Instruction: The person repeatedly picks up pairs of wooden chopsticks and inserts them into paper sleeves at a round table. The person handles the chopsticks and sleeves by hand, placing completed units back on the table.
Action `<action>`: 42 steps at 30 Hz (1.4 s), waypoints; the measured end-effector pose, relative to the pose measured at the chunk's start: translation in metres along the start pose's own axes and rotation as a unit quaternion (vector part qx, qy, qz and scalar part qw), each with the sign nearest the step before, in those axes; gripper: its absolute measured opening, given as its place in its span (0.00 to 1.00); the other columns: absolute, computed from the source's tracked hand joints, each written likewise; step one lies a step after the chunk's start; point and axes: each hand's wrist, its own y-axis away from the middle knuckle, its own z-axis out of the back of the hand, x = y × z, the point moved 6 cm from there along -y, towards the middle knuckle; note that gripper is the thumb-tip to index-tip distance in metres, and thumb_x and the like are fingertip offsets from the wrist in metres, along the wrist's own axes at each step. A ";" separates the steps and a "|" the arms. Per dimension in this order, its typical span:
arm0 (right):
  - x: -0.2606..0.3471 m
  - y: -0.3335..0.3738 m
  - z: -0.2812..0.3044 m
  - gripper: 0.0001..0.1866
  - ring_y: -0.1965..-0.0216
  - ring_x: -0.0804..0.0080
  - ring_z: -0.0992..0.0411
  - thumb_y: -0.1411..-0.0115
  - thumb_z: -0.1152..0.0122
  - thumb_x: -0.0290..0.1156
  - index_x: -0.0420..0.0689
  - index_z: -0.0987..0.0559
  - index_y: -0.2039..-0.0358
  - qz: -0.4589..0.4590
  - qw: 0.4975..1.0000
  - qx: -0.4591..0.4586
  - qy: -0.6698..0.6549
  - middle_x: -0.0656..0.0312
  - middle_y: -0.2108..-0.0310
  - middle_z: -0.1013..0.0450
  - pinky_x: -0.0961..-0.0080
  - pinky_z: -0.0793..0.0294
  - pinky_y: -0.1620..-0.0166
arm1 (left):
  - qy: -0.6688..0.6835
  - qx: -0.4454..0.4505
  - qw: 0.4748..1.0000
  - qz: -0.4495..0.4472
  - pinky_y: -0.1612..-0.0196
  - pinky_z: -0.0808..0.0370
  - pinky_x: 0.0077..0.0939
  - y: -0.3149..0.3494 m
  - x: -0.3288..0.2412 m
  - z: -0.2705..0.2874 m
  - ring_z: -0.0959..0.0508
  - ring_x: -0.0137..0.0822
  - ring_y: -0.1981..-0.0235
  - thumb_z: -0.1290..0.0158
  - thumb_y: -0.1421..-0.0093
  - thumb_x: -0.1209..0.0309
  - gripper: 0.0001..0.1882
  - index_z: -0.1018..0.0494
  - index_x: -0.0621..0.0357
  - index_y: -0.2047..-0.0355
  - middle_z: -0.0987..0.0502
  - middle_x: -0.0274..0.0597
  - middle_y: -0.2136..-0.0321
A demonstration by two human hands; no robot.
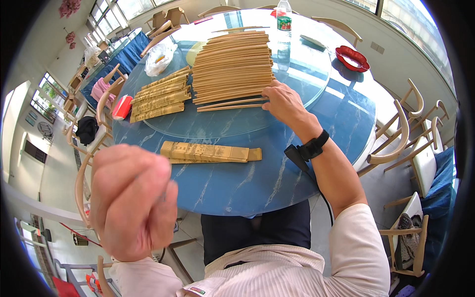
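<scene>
Across the middle of the blue marbled tabletop, on a round glass turntable, a broad spread of thin tan sticks, laid side by side with ends uneven. At their right ends, on the side toward the tabletop's near edge, the right hand, with thumb and fingertips drawn close together against the nearest few; cannot tell whether gripping one or only touching. Close to the camera, before the near left edge, the left hand, blurred, curled into a fist; cannot tell if wrapped around anything.

Likeliest trouble: knocking the nearest sticks askew with a sideways push, given such loose lying; also swinging the glass, if free to spin, by leaning on it, and so skewing the lot. Possible too: brushing the flat gold sleeves off the near edge with the cable of the right wristband.

Toward the left edge, a row of gold sleeves and a red-and-white packet; toward the far edge, a clear bottle; by the right edge, a red scalloped dish. Beyond, bent-wood chairs and bright windows.
</scene>
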 end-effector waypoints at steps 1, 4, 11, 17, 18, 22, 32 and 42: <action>-0.006 0.003 0.000 0.10 0.48 0.55 0.25 0.41 0.27 0.29 0.42 0.14 0.59 -0.004 1.000 0.007 0.000 0.57 0.55 0.22 0.62 0.24 0.42 | 0.037 0.031 0.991 0.121 0.59 0.22 0.33 0.003 0.037 -0.033 0.20 0.35 0.64 0.38 0.35 0.78 0.12 0.21 0.65 0.52 0.18 0.44 0.64; -0.006 -0.001 0.001 0.07 0.50 0.56 0.25 0.42 0.27 0.28 0.42 0.15 0.64 0.017 0.999 0.026 -0.008 0.58 0.60 0.21 0.62 0.23 0.45 | 0.106 0.176 0.918 0.338 0.60 0.23 0.28 0.045 0.140 -0.113 0.19 0.34 0.66 0.34 0.39 0.75 0.12 0.18 0.66 0.55 0.18 0.41 0.65; 0.002 -0.002 0.001 0.05 0.52 0.56 0.24 0.43 0.28 0.25 0.43 0.15 0.66 0.032 0.997 0.063 -0.029 0.58 0.63 0.20 0.63 0.23 0.48 | 0.010 0.306 0.907 0.290 0.54 0.22 0.41 0.119 0.192 -0.180 0.19 0.50 0.61 0.34 0.40 0.72 0.10 0.17 0.64 0.60 0.20 0.49 0.65; 0.004 -0.004 -0.002 0.05 0.52 0.55 0.23 0.42 0.29 0.27 0.43 0.15 0.66 0.015 0.993 0.116 0.017 0.57 0.63 0.20 0.62 0.23 0.51 | 0.012 0.318 0.896 0.309 0.55 0.24 0.44 0.127 0.187 -0.191 0.20 0.52 0.60 0.36 0.38 0.75 0.07 0.23 0.63 0.62 0.22 0.49 0.66; 0.009 -0.004 -0.004 0.04 0.53 0.55 0.23 0.41 0.29 0.28 0.43 0.16 0.66 0.025 0.993 0.112 0.012 0.57 0.63 0.20 0.62 0.23 0.51 | 0.025 0.320 0.894 0.312 0.55 0.24 0.44 0.128 0.188 -0.191 0.20 0.52 0.60 0.37 0.38 0.75 0.07 0.24 0.63 0.62 0.22 0.49 0.66; 0.018 0.001 -0.017 0.03 0.60 0.51 0.22 0.41 0.34 0.27 0.42 0.18 0.71 0.146 0.986 0.010 -0.084 0.53 0.70 0.20 0.58 0.23 0.57 | 0.073 0.298 0.914 0.264 0.59 0.25 0.40 0.125 0.181 -0.189 0.22 0.50 0.64 0.37 0.38 0.78 0.07 0.25 0.64 0.62 0.25 0.50 0.67; 0.050 0.016 0.015 0.12 0.76 0.72 0.23 0.27 0.38 0.34 0.38 0.17 0.63 0.128 0.939 0.100 -0.305 0.61 0.76 0.22 0.71 0.24 0.70 | 0.168 0.117 0.898 0.389 0.60 0.23 0.27 0.087 0.125 -0.155 0.22 0.30 0.64 0.35 0.34 0.72 0.12 0.22 0.62 0.53 0.21 0.40 0.57; 0.020 0.000 0.030 0.15 0.80 0.82 0.24 0.24 0.42 0.35 0.39 0.17 0.65 0.025 0.922 -0.014 -0.386 0.65 0.76 0.22 0.84 0.28 0.79 | 0.135 0.336 0.915 0.176 0.44 0.26 0.42 0.109 0.073 -0.177 0.22 0.48 0.49 0.27 0.48 0.69 0.25 0.19 0.60 0.50 0.19 0.42 0.53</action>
